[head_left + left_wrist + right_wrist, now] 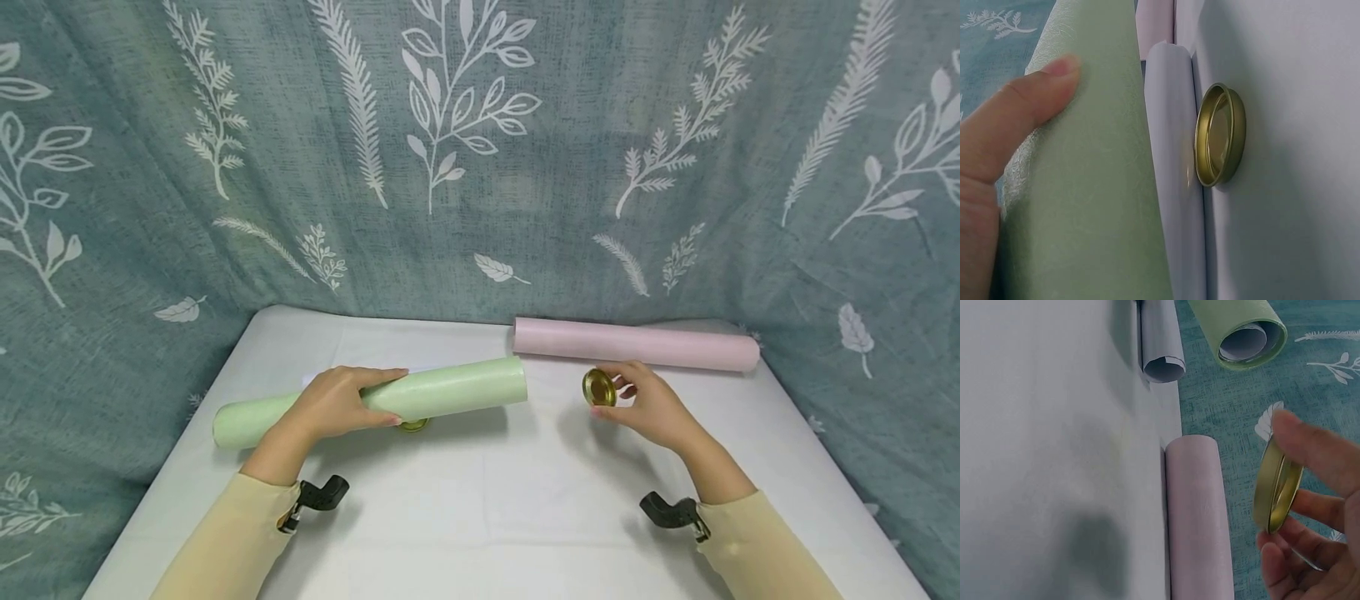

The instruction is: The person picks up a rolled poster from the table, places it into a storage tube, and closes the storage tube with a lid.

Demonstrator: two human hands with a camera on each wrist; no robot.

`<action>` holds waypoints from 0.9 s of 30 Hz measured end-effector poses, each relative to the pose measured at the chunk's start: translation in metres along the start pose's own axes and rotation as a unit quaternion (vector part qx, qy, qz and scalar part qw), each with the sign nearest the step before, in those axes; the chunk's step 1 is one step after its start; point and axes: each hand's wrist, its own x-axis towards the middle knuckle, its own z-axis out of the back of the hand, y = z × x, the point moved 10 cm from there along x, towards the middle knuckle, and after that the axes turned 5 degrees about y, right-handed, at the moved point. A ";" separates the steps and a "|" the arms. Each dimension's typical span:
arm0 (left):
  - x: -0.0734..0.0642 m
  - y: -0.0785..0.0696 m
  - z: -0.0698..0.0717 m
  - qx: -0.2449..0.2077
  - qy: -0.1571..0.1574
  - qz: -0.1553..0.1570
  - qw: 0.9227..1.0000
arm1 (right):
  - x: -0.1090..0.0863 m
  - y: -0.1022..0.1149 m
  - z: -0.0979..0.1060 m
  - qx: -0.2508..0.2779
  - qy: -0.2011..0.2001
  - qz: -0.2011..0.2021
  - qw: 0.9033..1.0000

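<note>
- The blue-green curtain [570, 150] with white leaf prints fills the upper part and both sides of the head view.
- The white-covered bench [480, 508] spreads across the lower middle.
- The green tube [465, 390] slants left of centre in your grasp, its right end higher in the frame, with a shadow below.
- The pink tube [637, 343] rests along the back of the bench, right of centre.
- The white roll [1175, 156] lies on the bench, mid-frame in your left wrist view.
- A pale rolled sheet [1244, 344] sits inside the green tube's open end, upper right of your right wrist view.
- Your left hand [330, 408], left of centre, has its fingers clamped round the green tube.
- Your right hand [652, 408], right of centre, pinches the upright gold lid [600, 388] between thumb and fingers.
- The second gold lid [1217, 134] is beside the white roll, right of centre in your left wrist view.
</note>
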 end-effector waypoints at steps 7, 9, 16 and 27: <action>0.001 -0.002 -0.001 -0.002 0.001 -0.005 1.000 | 0.003 0.023 0.004 0.013 -0.007 0.050 0.999; 0.000 -0.002 -0.001 -0.002 0.001 -0.002 1.000 | 0.004 0.030 0.005 0.019 -0.011 0.065 0.998; 0.001 -0.003 -0.001 -0.001 -0.002 -0.005 1.000 | 0.009 0.046 0.007 0.062 -0.022 0.095 0.993; 0.001 -0.006 0.000 -0.002 -0.002 -0.006 1.000 | 0.015 0.062 0.000 0.122 -0.010 0.113 0.986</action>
